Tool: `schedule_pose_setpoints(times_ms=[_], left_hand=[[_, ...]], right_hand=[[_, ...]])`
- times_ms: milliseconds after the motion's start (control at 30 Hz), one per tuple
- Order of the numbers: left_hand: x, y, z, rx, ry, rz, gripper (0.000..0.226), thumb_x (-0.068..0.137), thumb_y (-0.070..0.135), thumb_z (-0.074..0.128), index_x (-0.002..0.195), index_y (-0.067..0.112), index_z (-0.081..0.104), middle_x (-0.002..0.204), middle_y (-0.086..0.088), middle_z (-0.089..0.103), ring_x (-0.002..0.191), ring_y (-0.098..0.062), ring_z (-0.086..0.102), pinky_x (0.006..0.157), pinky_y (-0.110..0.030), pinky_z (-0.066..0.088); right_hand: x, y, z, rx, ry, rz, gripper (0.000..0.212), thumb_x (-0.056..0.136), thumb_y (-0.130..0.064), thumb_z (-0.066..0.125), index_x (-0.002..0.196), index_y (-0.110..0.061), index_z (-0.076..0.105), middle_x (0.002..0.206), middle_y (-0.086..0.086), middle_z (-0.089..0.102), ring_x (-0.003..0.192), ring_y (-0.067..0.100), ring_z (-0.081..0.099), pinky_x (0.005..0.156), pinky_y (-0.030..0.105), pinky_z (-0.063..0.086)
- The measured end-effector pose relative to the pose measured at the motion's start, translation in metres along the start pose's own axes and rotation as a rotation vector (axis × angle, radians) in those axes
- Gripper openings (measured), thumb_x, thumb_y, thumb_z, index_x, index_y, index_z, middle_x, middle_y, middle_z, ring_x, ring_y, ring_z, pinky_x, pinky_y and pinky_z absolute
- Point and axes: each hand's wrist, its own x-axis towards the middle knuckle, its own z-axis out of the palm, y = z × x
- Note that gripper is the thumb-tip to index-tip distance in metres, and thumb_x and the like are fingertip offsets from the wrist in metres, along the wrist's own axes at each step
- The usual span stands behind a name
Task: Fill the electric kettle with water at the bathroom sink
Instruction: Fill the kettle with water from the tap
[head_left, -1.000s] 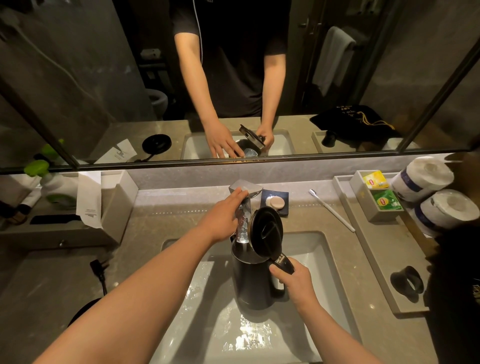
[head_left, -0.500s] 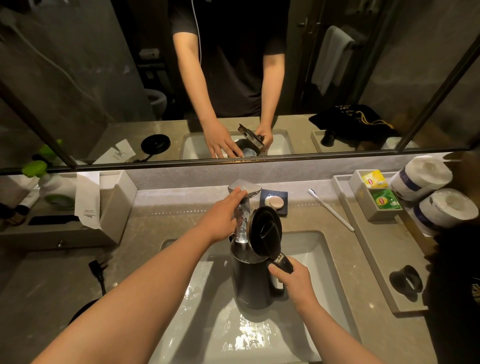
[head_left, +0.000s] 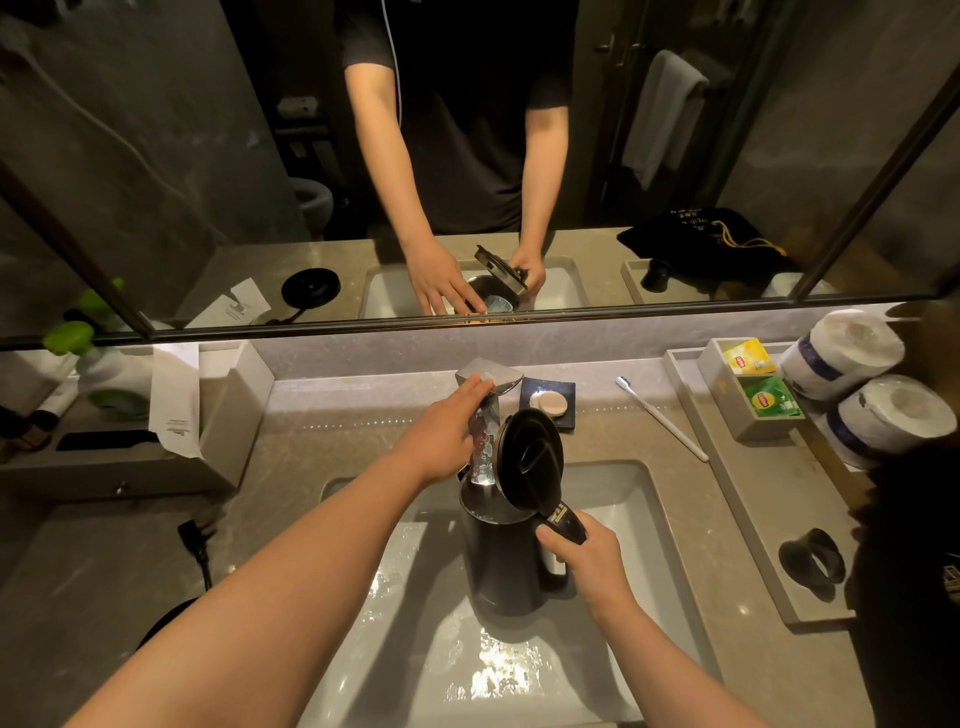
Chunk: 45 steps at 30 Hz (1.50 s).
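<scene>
A dark electric kettle (head_left: 501, 564) stands upright in the white sink (head_left: 631, 514), its round lid (head_left: 531, 458) flipped up. My right hand (head_left: 584, 558) grips the kettle's handle. The chrome faucet (head_left: 488, 410) juts over the kettle's open mouth, and water streams from it into the kettle. My left hand (head_left: 441, 434) rests on the faucet's lever, fingers laid over its top.
A soap dish (head_left: 548, 400) and a toothbrush (head_left: 662, 418) lie behind the basin. A tray (head_left: 753, 525) on the right holds tea bags (head_left: 766, 397), with paper rolls (head_left: 878, 415) beside it. The kettle base (head_left: 166, 621) and plug (head_left: 192, 535) sit on the left counter, near a tissue box (head_left: 228, 410).
Almost nothing differs: both hands and the kettle hold their places while the water keeps running into the kettle.
</scene>
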Motion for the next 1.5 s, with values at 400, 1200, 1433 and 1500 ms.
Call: schedule_pose_setpoints(times_ms=[400,1200,1433,1500], left_hand=[[-0.001,0.003,-0.003,-0.001,-0.009,-0.002,0.077,0.088,0.004,0.053,0.15,0.032,0.018,0.161,0.004,0.012,0.142,-0.025,0.025,0.113,-0.042,0.027],[-0.001,0.0,-0.007,0.021,-0.018,0.029,0.075,0.087,-0.002,0.047,0.149,0.034,0.023,0.159,0.005,0.017,0.141,-0.023,0.025,0.111,-0.045,0.031],[0.005,-0.003,-0.006,0.451,-0.074,0.168,0.078,0.084,-0.004,0.045,0.148,0.035,0.023,0.159,0.007,0.017,0.139,-0.025,0.028,0.105,-0.042,0.034],[0.008,0.0,-0.009,0.32,-0.103,0.124,0.071,0.086,-0.003,0.042,0.147,0.032,0.03,0.158,0.005,0.024,0.138,-0.025,0.03,0.106,-0.043,0.034]], right_hand=[[0.002,0.005,0.0,-0.033,0.015,-0.013,0.012,0.078,-0.024,0.078,0.075,-0.027,0.067,0.066,-0.015,0.067,0.071,0.012,0.062,0.056,0.017,0.046],[0.004,0.007,-0.003,-0.029,0.01,-0.017,0.009,0.078,-0.025,0.078,0.075,-0.024,0.069,0.067,-0.015,0.071,0.068,0.007,0.064,0.048,0.012,0.05],[0.002,0.009,-0.005,-0.03,0.001,-0.032,0.01,0.074,-0.03,0.078,0.07,-0.027,0.069,0.067,-0.012,0.07,0.064,0.001,0.065,0.051,0.012,0.051],[0.002,0.011,-0.008,-0.042,0.005,-0.031,0.009,0.075,-0.03,0.078,0.072,-0.027,0.07,0.069,-0.013,0.071,0.066,0.003,0.065,0.051,0.015,0.051]])
